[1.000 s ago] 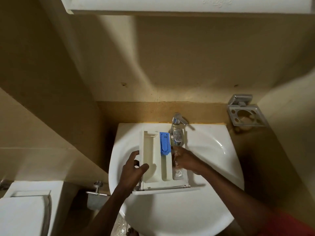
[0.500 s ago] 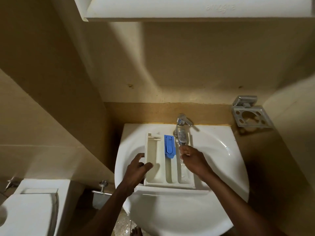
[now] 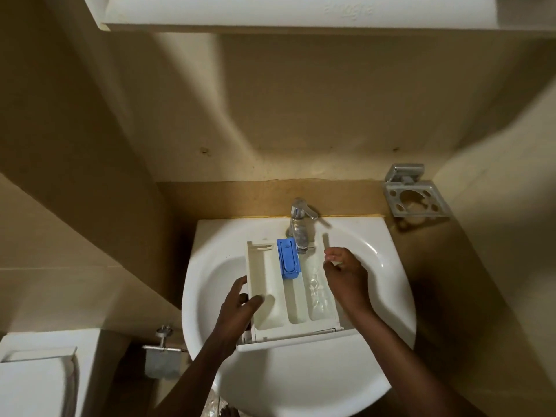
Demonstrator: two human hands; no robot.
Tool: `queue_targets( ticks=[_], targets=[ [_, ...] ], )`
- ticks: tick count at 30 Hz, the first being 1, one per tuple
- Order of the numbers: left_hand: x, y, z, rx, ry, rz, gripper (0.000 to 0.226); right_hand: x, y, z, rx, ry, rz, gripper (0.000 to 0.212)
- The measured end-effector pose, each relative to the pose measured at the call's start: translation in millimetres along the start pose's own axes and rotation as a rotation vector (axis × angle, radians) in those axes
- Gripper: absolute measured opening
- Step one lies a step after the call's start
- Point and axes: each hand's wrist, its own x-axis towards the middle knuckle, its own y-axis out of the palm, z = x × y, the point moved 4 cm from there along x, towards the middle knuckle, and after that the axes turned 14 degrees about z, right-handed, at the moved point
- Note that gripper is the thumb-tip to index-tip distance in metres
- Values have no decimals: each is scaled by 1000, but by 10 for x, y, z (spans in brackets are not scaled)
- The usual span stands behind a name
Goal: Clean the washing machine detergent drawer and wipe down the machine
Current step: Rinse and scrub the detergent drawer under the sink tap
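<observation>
A white detergent drawer (image 3: 272, 299) with a blue insert (image 3: 288, 259) lies across the white sink (image 3: 301, 374), under the chrome tap (image 3: 300, 224). Water runs from the tap into the drawer's right compartment (image 3: 319, 290). My left hand (image 3: 239, 308) grips the drawer's left wall, thumb inside the left compartment. At the drawer's right wall is my right hand (image 3: 346, 273), its fingers curled at the upper right edge; whether they grip the wall is unclear.
A chrome toothbrush holder (image 3: 413, 195) hangs on the wall at the right. A white toilet cistern (image 3: 39, 374) stands at lower left, with a metal paper holder (image 3: 161, 353) beside the sink. A white cabinet (image 3: 255, 10) hangs overhead.
My right hand has moved out of the right compartment to the drawer's right edge. The drawer has shifted a little under the tap. My left hand keeps its grip.
</observation>
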Motion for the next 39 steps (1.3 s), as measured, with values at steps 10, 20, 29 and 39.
queue_targets(
  ticks=[10, 20, 29, 39],
  targets=[
    [-35, 149, -8, -48, -11, -10, 47, 146, 132, -445, -292, 185, 381, 58],
    [-25, 218, -21, 1, -14, -77, 56, 90, 95, -437, -322, 193, 310, 48],
    [16, 200, 12, 9, 27, -105, 65, -153, 24, -175, -370, -259, 14, 41],
    [31, 199, 15, 8, 35, -105, 70, -268, 458, -49, -709, -321, 537, 23]
  ],
)
